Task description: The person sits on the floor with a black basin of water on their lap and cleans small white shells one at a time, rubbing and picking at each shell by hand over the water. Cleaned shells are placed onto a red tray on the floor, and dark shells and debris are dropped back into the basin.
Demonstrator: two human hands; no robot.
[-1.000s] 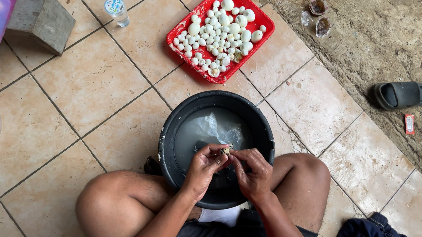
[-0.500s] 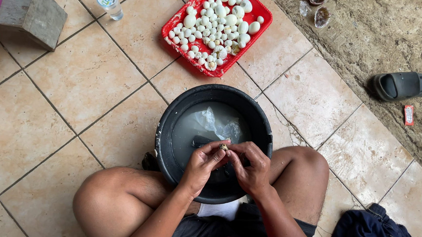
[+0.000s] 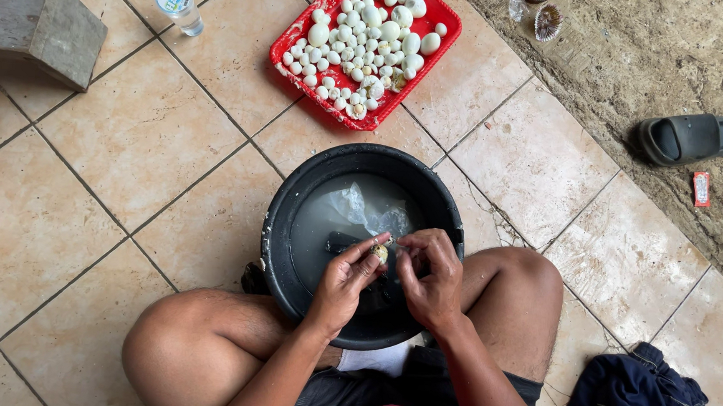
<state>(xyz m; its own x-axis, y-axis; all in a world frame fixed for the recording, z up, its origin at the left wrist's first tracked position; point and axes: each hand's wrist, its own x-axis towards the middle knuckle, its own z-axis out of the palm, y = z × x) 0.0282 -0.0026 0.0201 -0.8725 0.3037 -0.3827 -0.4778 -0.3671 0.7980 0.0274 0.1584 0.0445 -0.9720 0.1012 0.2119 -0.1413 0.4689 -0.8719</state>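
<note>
both hands' fingers (image 3: pixel 373 250) pinched a small pale speckled egg (image 3: pixel 381 253) over the round black water-filled basin (image 3: pixel 294 216), left hand (image 3: pixel 344 277) cradling it, right hand (image 3: pixel 428 274) just beside.

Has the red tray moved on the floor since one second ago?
No. The red tray lies across the same tile joints, at the same gap from the black basin; only the camera shifted.

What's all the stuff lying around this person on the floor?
Small egg: one, pale, pinched between both hands.
Basin: one, black, water and a clear bag inside, between the knees.
Tray: one, red, heaped with white peeled eggs, beyond the basin.
Water cup: one, clear, top left.
Wooden block: one, grey, far left.
Sandal: one, black, on dirt at right.
Cloth: one, dark blue, bottom right.
Left hand, right hand: over the basin.
</note>
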